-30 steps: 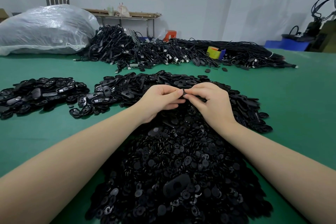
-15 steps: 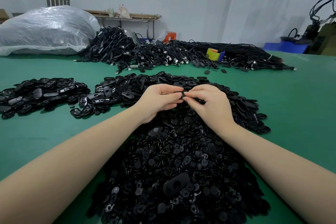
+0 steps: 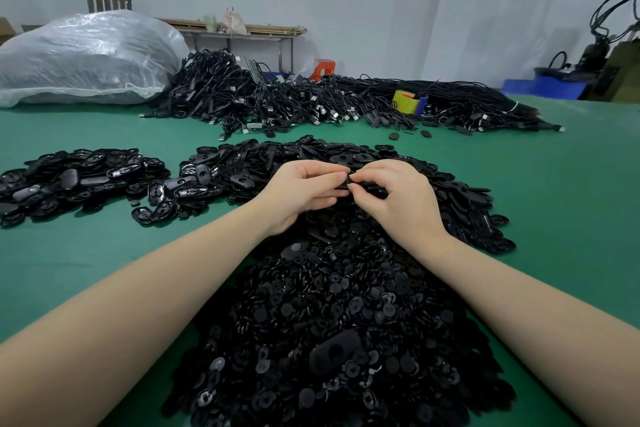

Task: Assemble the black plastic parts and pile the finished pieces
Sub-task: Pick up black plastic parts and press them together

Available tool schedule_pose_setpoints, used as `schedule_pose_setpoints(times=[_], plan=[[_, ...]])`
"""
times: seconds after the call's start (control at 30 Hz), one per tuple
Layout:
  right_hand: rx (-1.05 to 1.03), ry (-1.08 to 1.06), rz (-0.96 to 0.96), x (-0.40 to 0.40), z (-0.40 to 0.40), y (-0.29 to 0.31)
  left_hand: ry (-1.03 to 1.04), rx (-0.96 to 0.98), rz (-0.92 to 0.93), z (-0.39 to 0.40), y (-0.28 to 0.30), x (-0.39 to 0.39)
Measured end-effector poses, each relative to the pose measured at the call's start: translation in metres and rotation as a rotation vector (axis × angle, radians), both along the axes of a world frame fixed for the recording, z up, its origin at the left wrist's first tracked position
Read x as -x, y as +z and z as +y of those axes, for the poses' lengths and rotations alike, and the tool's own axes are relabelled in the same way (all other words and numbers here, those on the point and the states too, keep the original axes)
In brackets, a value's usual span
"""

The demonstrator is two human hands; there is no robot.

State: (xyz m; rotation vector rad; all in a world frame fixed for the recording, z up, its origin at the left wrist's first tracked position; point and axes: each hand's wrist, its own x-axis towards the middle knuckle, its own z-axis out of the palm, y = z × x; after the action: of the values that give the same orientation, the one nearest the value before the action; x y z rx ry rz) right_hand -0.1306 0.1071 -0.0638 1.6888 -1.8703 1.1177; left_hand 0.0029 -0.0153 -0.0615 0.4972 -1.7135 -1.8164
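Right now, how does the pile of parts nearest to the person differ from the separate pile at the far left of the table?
The nearest pile is mostly small round disc-like parts; the far-left pile holds longer oval pieces. The nearest pile is broad and heaped, and both forearms pass over it; the far-left pile is smaller and flatter, with no hand near it. Some far-left pieces look glossy, while the near ones look mostly matte. Both are black plastic on the green table.

A factory workbench: green table (image 3: 554, 218) heaped with cables (image 3: 311, 104)
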Motion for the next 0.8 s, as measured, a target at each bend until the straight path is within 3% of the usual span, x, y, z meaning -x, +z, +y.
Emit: schedule_pose_setpoints(times=[0.8], plan=[[0.101, 0.066, 0.019, 0.0001, 0.0001, 0.0001, -0.025, -0.024, -0.011, 0.0004, 0.0031, -0.0037]])
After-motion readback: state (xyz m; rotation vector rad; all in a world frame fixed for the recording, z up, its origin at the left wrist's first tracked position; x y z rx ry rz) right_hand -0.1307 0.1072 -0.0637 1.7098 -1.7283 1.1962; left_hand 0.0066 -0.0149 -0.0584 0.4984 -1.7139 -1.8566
